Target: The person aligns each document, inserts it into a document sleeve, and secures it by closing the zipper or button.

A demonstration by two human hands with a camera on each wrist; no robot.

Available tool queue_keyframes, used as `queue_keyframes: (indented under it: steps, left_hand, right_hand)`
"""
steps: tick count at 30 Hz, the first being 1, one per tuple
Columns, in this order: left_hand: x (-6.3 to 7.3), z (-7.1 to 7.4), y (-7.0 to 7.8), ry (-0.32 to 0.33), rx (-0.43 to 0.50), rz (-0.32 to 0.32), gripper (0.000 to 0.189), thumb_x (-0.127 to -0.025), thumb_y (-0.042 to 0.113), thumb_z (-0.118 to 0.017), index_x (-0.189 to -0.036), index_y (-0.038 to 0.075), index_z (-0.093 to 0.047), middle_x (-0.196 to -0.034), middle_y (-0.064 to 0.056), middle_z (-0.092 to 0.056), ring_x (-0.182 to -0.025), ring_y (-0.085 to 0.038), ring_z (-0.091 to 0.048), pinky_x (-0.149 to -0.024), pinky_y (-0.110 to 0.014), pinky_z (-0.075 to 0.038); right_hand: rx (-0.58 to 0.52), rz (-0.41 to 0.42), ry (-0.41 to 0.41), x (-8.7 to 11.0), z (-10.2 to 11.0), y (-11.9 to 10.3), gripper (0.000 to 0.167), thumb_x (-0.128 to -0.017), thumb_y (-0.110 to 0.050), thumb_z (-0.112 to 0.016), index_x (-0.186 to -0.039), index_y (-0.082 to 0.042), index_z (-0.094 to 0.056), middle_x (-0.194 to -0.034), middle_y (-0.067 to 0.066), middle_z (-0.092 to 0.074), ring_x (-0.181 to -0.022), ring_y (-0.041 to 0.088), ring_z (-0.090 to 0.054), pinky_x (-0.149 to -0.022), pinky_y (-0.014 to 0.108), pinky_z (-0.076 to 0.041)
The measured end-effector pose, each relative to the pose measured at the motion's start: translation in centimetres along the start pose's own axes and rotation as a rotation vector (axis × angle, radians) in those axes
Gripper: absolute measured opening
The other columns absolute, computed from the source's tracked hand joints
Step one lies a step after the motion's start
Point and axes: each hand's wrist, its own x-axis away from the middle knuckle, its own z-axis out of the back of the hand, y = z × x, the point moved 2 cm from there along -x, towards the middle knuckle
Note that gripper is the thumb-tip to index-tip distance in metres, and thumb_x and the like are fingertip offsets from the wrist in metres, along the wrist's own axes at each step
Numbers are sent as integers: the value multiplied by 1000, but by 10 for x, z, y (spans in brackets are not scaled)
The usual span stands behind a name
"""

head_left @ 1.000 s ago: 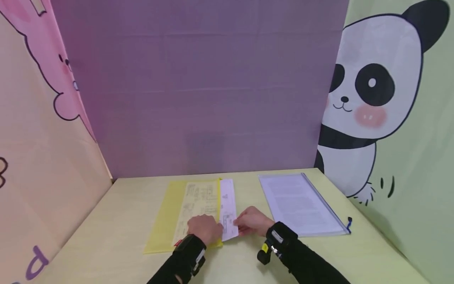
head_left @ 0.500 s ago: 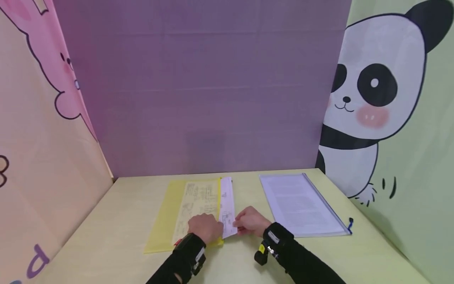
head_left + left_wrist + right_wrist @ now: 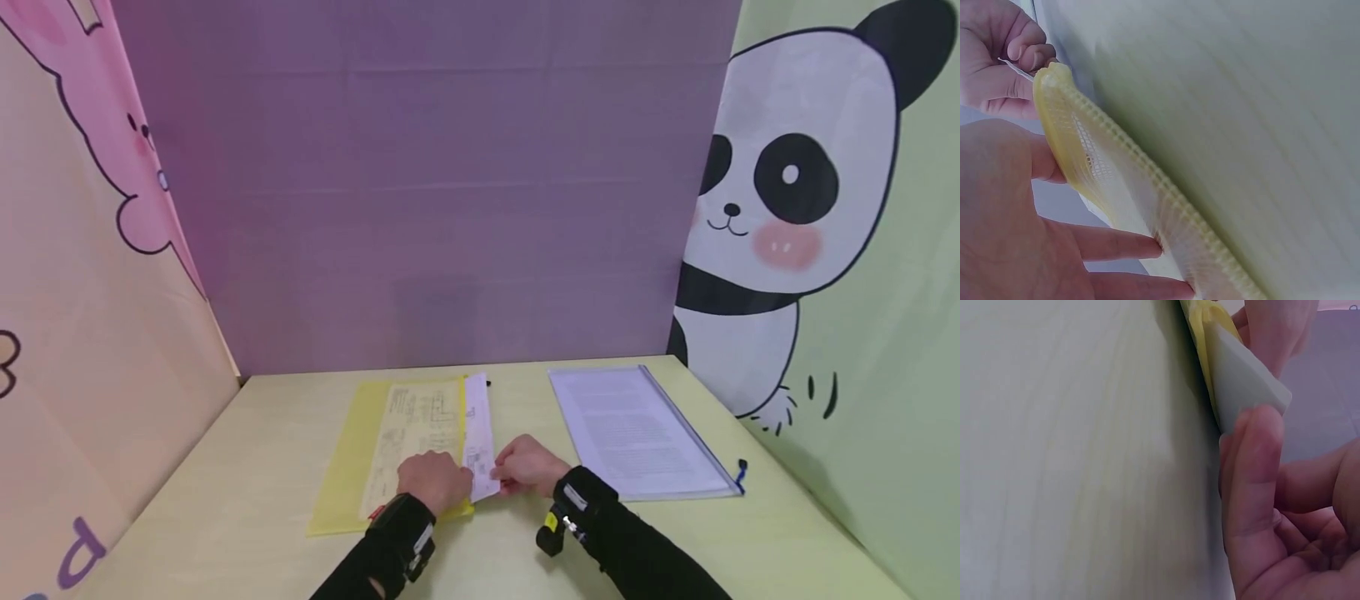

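Note:
A yellow mesh document pouch (image 3: 345, 467) lies on the table in the head view, with printed paper (image 3: 423, 417) showing through it. White sheets (image 3: 477, 433) stick out of its right side. My left hand (image 3: 435, 483) grips the pouch's near right corner; in the left wrist view its fingers (image 3: 1116, 242) lie against the mesh near the ribbed edge. My right hand (image 3: 531, 467) pinches the near right corner of the white sheets. In the right wrist view, these sheets (image 3: 1241, 375) run into the yellow opening just beyond the fingertips (image 3: 1260, 434).
To the right lies a clear folder (image 3: 637, 433) of printed sheets, with a dark blue zipper pull (image 3: 741, 475) at its near right corner. A small dark piece (image 3: 488, 383) shows by the sheets' far end. A purple backdrop (image 3: 450, 208) stands behind the table (image 3: 247, 467).
My right hand has shifted slightly left with the white sheets, and a narrower strip of them shows outside the pouch. The left hand keeps its place on the pouch.

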Motion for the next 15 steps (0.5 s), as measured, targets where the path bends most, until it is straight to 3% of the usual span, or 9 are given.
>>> queue_keyframes:
  steps: [7,15]
  left_hand:
    - [4,1,-1,10,20,-15,43,-96,40,-54,-67,8,-60,-61,-7,-51,-58,-25,-51,-59,-35,-39]
    - [4,0,0,-35,81,35,43,-97,41,-57,-74,5,-61,-64,-9,-52,-61,-28,-53,-62,-35,-39]
  right_hand:
    - [40,-17,-9,-4,3,2,5,-87,10,-68,-92,11,-67,-78,13,-67,-55,13,-58,-52,22,-53]
    - [50,-5,0,-5,-4,-3,4,-87,9,-69,-90,11,-69,-76,12,-69,-52,11,-58,-51,22,-54]
